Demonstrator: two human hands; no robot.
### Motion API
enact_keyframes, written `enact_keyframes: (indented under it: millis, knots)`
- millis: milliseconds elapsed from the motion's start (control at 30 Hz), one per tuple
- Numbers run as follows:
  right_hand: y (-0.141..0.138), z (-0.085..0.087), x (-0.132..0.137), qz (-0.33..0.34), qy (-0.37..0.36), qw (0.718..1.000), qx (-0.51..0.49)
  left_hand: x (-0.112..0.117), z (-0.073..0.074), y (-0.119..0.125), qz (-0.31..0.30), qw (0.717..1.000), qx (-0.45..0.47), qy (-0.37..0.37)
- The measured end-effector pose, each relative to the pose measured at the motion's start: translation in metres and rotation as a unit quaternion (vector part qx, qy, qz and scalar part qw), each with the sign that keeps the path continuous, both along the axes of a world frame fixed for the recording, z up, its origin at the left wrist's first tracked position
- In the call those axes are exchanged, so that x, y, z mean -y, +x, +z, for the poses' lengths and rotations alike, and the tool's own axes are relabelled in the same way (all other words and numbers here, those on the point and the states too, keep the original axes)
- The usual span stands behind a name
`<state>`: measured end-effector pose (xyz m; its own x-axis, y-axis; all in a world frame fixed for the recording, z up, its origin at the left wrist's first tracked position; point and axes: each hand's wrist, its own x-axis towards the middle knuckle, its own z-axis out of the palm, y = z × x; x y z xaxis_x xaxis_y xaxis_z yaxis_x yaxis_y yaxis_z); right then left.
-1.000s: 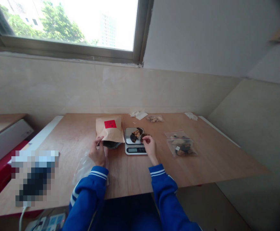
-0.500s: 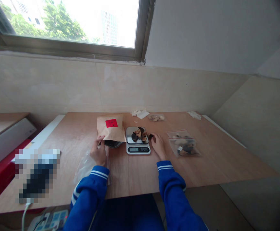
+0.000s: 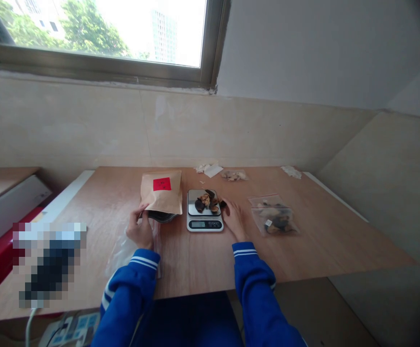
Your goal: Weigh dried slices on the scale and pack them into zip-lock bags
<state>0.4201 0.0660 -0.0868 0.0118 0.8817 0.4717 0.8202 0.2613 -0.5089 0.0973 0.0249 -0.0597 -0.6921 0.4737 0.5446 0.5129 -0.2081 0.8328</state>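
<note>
The dried pieces (image 3: 206, 200) lie heaped on the scale (image 3: 213, 224), just left of the right hand (image 3: 233, 220), the nearer one, whose fingertips pinch a dark piece (image 3: 223, 204) (partly hidden by them) at the plate's right edge. Opposite, the left hand (image 3: 140, 232) grips the left corner of the paper bag (image 3: 164, 200), its mouth toward the person; the scale stands between, a zip bag (image 3: 275, 219) farther right.

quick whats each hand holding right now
Left hand: closed on the brown paper bag near its mouth.
Right hand: closed on a dark piece by the scale's right edge.
</note>
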Motion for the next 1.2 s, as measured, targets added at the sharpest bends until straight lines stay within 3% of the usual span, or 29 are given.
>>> enact_keyframes:
  millis: [167,367,500,733,967,1100,1200]
  knots:
    - [-0.003,0.005,0.004,-0.044,-0.039,0.998,0.017,0.0,-0.001,-0.001,0.001,0.999,0.027,-0.023]
    - [-0.003,0.01,0.008,-0.029,-0.029,0.999,-0.017,-0.002,-0.001,-0.001,-0.002,0.999,0.034,-0.015]
    - [0.001,0.011,0.01,-0.056,-0.022,0.998,-0.033,-0.002,-0.002,-0.001,-0.009,1.0,0.023,-0.017]
    - [0.004,0.011,0.025,-0.073,0.053,0.968,-0.235,-0.002,-0.002,0.0,-0.011,1.0,0.016,-0.022]
    - [-0.031,0.029,0.053,-0.082,0.059,0.947,-0.304,-0.001,0.002,0.001,-0.004,1.0,0.004,-0.016]
    - [-0.057,0.037,0.055,-0.059,0.04,0.942,-0.329,-0.001,0.0,0.001,-0.005,1.0,0.0,-0.023]
    - [-0.071,0.036,0.051,-0.034,0.001,0.919,-0.393,-0.002,-0.001,0.0,-0.006,1.0,-0.008,-0.023]
